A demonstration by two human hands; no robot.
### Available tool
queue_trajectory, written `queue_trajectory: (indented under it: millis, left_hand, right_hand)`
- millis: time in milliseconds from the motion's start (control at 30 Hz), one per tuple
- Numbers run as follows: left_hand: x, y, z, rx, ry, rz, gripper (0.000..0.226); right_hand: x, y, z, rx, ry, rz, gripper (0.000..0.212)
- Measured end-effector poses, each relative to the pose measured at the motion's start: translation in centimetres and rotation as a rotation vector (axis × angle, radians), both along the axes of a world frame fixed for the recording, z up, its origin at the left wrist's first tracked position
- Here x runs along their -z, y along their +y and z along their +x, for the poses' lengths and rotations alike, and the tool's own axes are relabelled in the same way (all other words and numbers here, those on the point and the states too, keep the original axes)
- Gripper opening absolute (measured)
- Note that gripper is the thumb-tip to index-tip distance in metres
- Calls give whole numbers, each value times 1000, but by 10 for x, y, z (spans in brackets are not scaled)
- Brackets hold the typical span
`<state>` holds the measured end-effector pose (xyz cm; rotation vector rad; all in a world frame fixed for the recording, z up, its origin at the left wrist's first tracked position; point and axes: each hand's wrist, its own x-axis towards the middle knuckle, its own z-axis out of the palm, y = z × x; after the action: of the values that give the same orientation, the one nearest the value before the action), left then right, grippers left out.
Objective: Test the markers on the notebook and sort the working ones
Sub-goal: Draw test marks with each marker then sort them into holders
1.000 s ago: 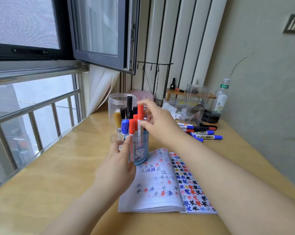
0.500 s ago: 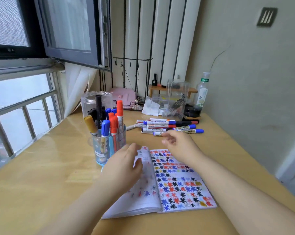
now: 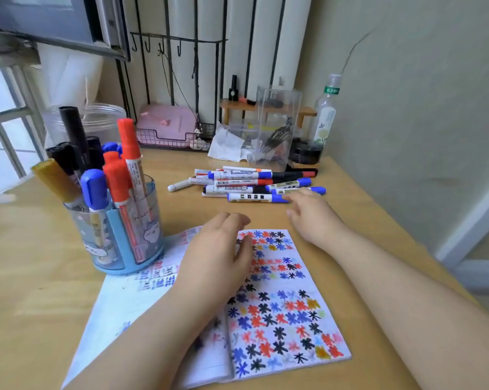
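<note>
Both hands empty: left hand (image 3: pixel 215 257) flat on notebook (image 3: pixel 282 302), right hand (image 3: pixel 312 215) relaxed near loose markers (image 3: pixel 254 184). Advice: pinch one barrel mid-length, keep page pinned.

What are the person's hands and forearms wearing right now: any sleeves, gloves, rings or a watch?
Nothing is worn that shows. The left hand and the right hand are bare, with no gloves and no rings visible. Both forearms are bare to the bottom edge of the picture, with no sleeve, watch or band in view. The fingertips are blurred, so the nails cannot be judged.
</note>
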<state>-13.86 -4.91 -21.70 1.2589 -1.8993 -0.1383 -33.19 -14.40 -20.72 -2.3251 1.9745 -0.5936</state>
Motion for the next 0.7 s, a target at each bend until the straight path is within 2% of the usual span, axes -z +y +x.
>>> queue_trajectory:
  millis: [100, 233, 433, 500, 567, 700]
  left_hand:
    - [4, -1, -1, -26, -38, -21, 26]
    - [9, -3, 0, -23, -83, -20, 32]
    - [7, -1, 0, -32, -102, -17, 31]
    - [6, -1, 1, -34, -103, -27, 27]
    - [4, 1, 2, -38, -94, -28, 25]
    - [-3, 8, 3, -24, -74, -60, 22]
  right_hand:
    - [7, -26, 11, -13, 82, -47, 41]
    - [9, -46, 22, 15, 256, -30, 32]
    - [-4, -31, 25, 1, 360, 21, 23]
    - [-13, -11, 25, -8, 241, 75, 22]
    - [-22, 15, 24, -21, -15, 103, 16]
    - [-33, 76, 16, -4, -458, -9, 10]
